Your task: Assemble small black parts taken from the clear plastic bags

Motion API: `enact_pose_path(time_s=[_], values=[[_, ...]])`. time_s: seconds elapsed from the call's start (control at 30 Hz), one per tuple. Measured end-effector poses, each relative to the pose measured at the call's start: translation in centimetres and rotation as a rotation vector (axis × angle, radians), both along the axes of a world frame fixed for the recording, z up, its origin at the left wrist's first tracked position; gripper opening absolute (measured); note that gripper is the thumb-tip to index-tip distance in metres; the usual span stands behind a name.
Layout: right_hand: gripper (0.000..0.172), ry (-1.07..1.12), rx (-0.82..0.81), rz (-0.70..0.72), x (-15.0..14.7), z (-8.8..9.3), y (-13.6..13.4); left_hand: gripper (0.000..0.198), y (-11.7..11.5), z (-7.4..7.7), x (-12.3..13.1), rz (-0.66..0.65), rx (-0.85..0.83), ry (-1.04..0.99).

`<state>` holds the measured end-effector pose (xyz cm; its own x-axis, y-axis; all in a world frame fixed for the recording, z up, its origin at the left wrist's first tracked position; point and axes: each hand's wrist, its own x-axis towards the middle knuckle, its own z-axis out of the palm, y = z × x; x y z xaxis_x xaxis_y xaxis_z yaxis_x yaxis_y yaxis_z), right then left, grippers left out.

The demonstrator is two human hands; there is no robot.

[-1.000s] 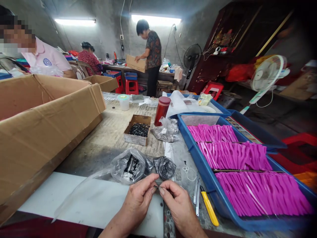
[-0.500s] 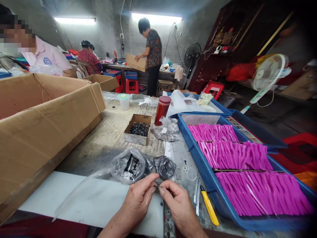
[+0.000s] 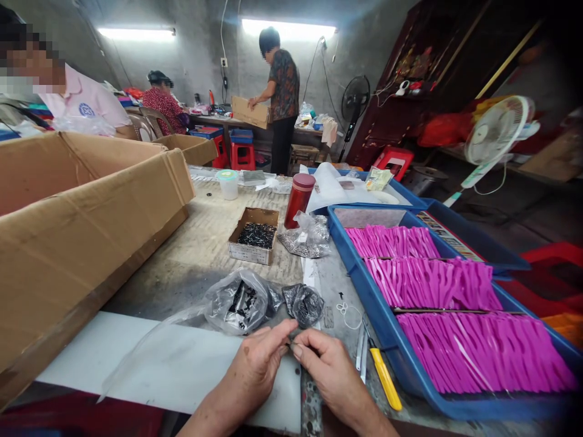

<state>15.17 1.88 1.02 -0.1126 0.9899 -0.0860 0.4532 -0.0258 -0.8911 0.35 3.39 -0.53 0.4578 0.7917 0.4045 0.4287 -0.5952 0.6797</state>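
My left hand point(image 3: 262, 358) and my right hand point(image 3: 325, 367) meet at the fingertips over the front of the table. Each is closed in a pinch. A tiny dark piece shows between them, mostly hidden by the fingers, so its kind cannot be made out. Just beyond my left hand lies a clear plastic bag point(image 3: 214, 309) with small black parts inside. Beyond the right fingertips sits a smaller dark plastic bag point(image 3: 307, 305), its mouth rolled open. A white sheet point(image 3: 182, 364) lies beneath my left forearm.
A large cardboard box point(image 3: 91, 224) fills the left side. At right, a blue tray point(image 3: 346, 243) holds rows of magenta strips point(image 3: 483, 352). Between stand a small box of black pins point(image 3: 249, 252), a red flask point(image 3: 299, 200) and a yellow-handled tool point(image 3: 385, 379). Several people work beyond.
My left fingers have closed further over the small dark piece, which shows less now. My right hand has shifted slightly. The camera view has moved a little.
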Motion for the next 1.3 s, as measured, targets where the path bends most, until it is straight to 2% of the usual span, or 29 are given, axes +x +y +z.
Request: enact_pose_path(time_s=[0.3,0.53,0.77,0.87,0.93,1.03,1.13,1.2,1.3], values=[[0.022,-0.075,0.041,0.060,0.0,0.6,0.3,0.035,0.1,-0.3,-0.2,-0.028,0.013,0.050],[0.024,-0.130,0.061,0.092,0.1,0.2,0.4,0.036,0.2,-0.2,-0.1,-0.045,-0.003,0.074],[0.024,-0.168,0.081,0.073,-0.1,0.3,0.6,0.037,0.3,-0.5,0.0,-0.045,-0.008,0.074],[0.020,-0.134,0.087,0.038,0.0,0.4,0.6,0.037,0.5,0.2,-0.2,-0.020,-0.054,0.057],[0.014,-0.086,0.092,0.015,0.3,0.2,0.6,0.038,1.1,1.3,-0.6,0.018,-0.097,0.043],[0.019,-0.031,0.110,-0.053,1.0,-0.4,0.7,0.039,3.2,3.8,-1.5,0.149,-0.142,0.056],[0.020,-0.012,0.139,-0.115,1.6,-1.1,0.9,0.041,7.1,6.0,-2.6,0.296,-0.093,0.101],[0.020,-0.017,0.159,-0.144,1.8,-1.3,1.0,0.043,10.3,6.8,-3.0,0.384,-0.044,0.201],[0.020,-0.047,0.181,-0.163,1.9,-1.5,1.4,0.041,14.5,7.2,-3.0,0.438,-0.006,0.237]])
